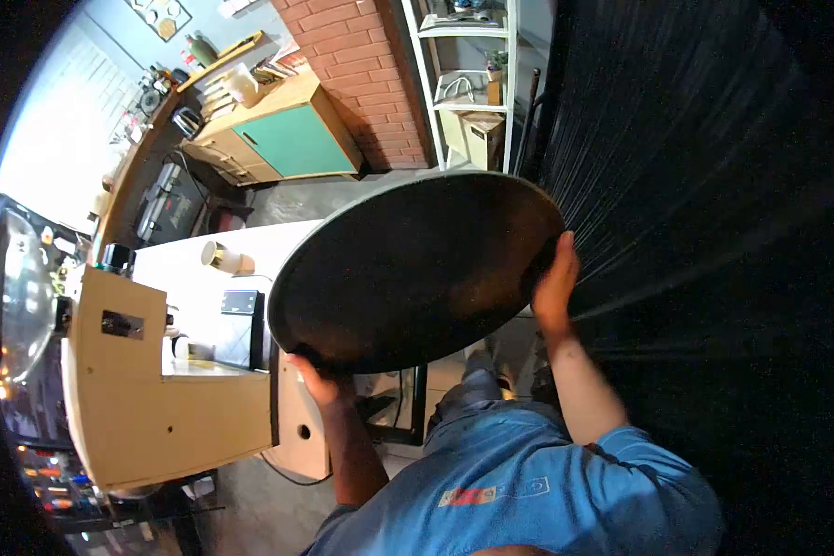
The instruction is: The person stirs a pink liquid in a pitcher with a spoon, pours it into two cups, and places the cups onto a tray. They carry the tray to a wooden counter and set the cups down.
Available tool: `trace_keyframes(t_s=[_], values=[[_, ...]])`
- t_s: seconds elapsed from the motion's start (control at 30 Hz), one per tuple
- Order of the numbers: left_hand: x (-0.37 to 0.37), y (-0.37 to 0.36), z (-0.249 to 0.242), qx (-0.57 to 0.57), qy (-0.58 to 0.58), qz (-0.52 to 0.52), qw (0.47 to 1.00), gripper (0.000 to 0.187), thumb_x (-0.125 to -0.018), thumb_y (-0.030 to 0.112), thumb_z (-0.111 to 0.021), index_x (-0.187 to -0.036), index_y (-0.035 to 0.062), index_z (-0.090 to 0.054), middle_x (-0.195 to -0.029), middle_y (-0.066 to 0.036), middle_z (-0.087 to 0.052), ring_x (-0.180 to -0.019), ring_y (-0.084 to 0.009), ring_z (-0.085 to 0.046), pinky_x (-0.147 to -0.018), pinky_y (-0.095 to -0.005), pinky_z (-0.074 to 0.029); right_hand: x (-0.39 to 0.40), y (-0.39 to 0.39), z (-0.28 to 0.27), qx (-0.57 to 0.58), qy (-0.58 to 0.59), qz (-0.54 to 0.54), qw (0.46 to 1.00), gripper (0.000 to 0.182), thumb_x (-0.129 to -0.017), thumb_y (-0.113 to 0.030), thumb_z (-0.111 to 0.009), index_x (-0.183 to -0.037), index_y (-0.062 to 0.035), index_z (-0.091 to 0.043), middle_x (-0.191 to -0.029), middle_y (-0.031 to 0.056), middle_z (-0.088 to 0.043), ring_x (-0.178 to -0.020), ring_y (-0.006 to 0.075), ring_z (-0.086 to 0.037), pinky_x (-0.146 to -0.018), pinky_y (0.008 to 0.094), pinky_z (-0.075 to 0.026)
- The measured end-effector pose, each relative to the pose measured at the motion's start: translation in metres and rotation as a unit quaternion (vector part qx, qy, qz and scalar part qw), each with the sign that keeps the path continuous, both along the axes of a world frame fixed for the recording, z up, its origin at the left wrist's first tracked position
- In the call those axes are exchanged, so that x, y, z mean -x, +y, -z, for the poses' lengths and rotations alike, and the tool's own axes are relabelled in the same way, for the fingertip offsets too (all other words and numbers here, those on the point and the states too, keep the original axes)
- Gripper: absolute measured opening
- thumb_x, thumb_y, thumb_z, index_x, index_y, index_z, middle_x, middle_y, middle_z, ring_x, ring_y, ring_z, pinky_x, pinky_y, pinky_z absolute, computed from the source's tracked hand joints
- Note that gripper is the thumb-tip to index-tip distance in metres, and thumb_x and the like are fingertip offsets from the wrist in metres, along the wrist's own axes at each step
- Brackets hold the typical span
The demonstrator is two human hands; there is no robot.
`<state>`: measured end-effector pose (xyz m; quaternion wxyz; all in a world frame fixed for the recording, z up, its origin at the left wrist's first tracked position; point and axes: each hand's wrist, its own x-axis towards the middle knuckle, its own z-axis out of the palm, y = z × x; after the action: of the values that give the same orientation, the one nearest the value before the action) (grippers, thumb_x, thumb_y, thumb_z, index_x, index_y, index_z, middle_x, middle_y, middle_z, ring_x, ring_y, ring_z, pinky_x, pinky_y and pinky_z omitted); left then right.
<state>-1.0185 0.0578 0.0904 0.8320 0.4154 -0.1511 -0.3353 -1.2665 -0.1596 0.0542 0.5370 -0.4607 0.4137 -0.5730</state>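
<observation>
A large, round, dark disc (417,273) with a thin pale rim is held up in front of my body, tilted; its exact kind I cannot make out. At its lower left edge, my left hand (317,378) grips the rim, with the fingers partly hidden. My right hand (554,289) holds the right edge, thumb side upward against the rim. Behind the disc stands a white table (190,269), partly covered by it.
On the table are a cup (215,256) and a black flat device (239,324). A wooden box-like panel (171,408) stands at left. Farther back are a green-doored cabinet (301,141), a brick column (350,74) and a white shelf (468,107). Dark curtain-like material (704,185) hangs at right.
</observation>
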Motion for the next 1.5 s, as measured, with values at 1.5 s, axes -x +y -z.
trace_keyframes(t_s=[1.5], values=[[-0.093, -0.446, -0.016, -0.084, -0.040, 0.017, 0.996, 0.044, -0.091, 0.031, -0.054, -0.127, 0.0071, -0.047, -0.117, -0.007, -0.056, -0.107, -0.0179, -0.053, -0.094, -0.0319, -0.041, -0.103, -0.415, 0.015, -0.169, -0.008, 0.068, 0.983, 0.072, -0.095, -0.054, -0.041, -0.138, 0.0039, -0.035, -0.143, 0.0113, -0.038, -0.128, 0.0216, -0.040, -0.107, 0.0326, -0.030]])
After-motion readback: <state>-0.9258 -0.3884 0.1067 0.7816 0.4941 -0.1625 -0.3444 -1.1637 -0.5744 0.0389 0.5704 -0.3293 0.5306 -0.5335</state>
